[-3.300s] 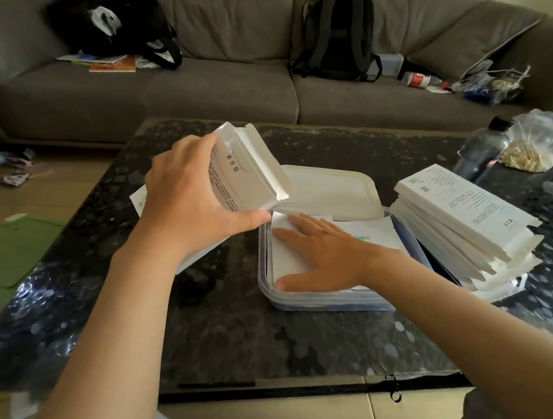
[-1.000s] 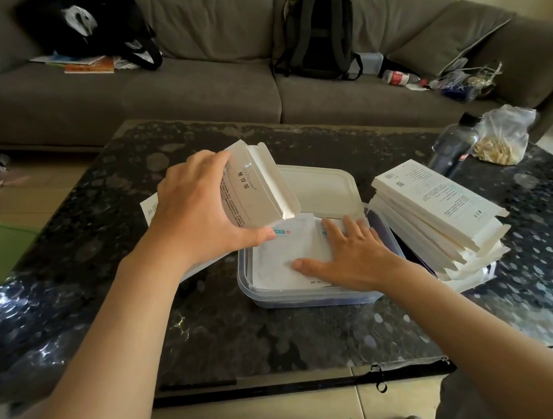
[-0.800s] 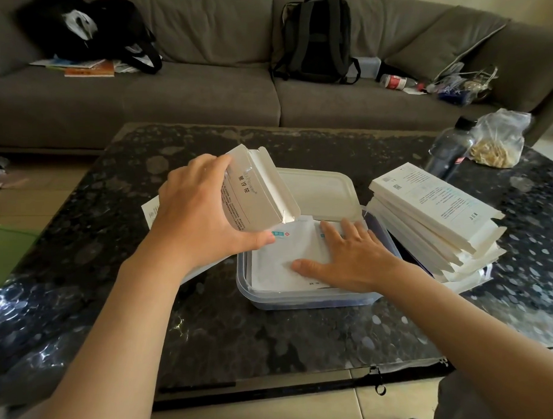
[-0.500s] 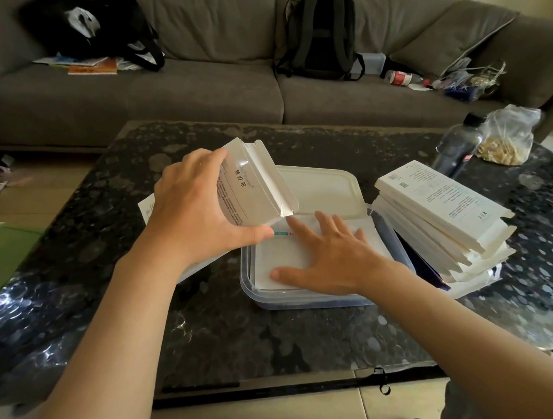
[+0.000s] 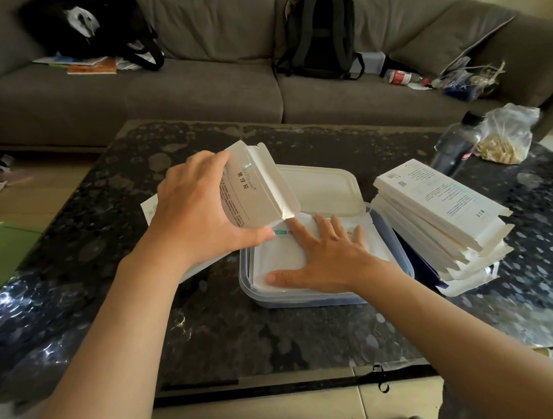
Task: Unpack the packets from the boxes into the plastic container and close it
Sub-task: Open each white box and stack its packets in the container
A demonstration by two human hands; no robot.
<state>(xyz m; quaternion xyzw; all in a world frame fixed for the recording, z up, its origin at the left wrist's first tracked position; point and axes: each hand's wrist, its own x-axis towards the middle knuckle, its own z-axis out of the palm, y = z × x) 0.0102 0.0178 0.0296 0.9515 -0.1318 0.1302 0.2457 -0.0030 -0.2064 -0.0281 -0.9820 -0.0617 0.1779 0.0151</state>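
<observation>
My left hand grips a white cardboard box, tilted with its open flap end over the left rim of a clear plastic container on the dark table. White packets lie flat inside the container. My right hand presses on them with straight, spread fingers. The container's white lid lies just behind it. A stack of several white boxes leans against the container's right side.
A dark bottle and a clear bag of pale bits stand at the table's far right. A paper lies under my left arm. The grey sofa behind holds a backpack, a black bag and books.
My right hand slid left across the packets in the container, still flat on them. My left hand has kept the box tilted over the left rim.
</observation>
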